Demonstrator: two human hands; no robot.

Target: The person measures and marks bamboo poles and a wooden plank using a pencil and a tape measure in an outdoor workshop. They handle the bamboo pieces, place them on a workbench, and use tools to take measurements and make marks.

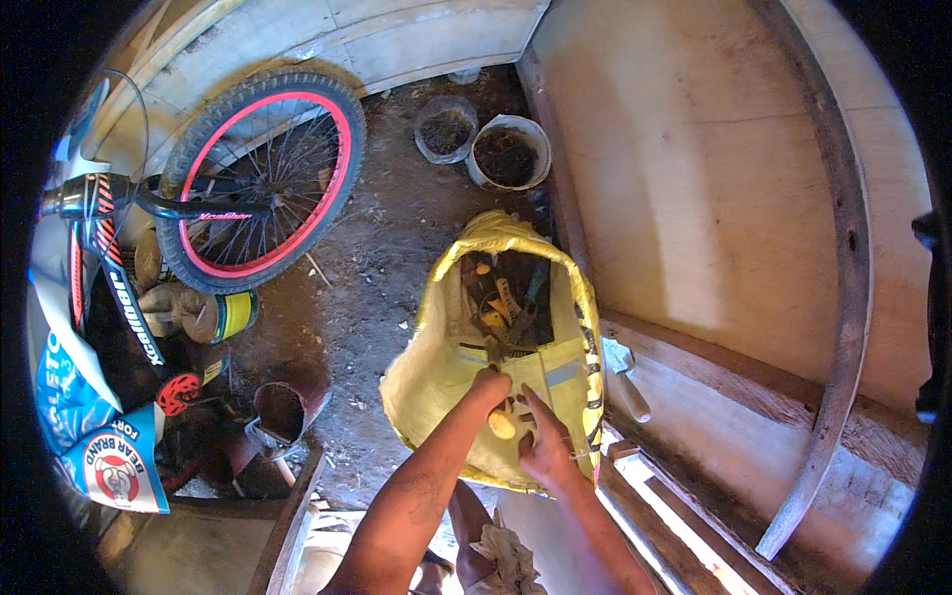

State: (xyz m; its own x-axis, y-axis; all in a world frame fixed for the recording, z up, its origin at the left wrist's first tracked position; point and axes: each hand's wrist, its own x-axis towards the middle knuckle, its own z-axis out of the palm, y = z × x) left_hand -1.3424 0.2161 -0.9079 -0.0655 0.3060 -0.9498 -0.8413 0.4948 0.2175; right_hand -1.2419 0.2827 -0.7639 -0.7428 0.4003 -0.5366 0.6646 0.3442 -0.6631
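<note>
- The left hand [489, 390] curls firmly around the handle of a yellow-ended tool [502, 426], gripping it above the yellow bag [416, 392].
- The tool passes through that fist: its rounded yellow end sticks out just below the fingers, toward the person, while a dark, narrow part reaches beyond the knuckles toward the bag's mouth. What the dark part is cannot be told.
- The right hand [545, 444] is beside the tool's yellow end, on its right, with the fingers parted and extended toward the left hand. It grasps nothing that shows; whether a fingertip touches the tool cannot be told.
- Both hands are over the near part of the bag, which stands wide-mouthed on the dirt floor [362, 327].
- Deeper in the bag, beyond the left hand and apart from it, lies a jumble of hand tools [508, 300], among them a teal piece [536, 282].
- Past the bag's far end stands a white bucket [544, 164] of dark matter; a bicycle wheel [281, 195] with a red rim is well to the left.
</note>
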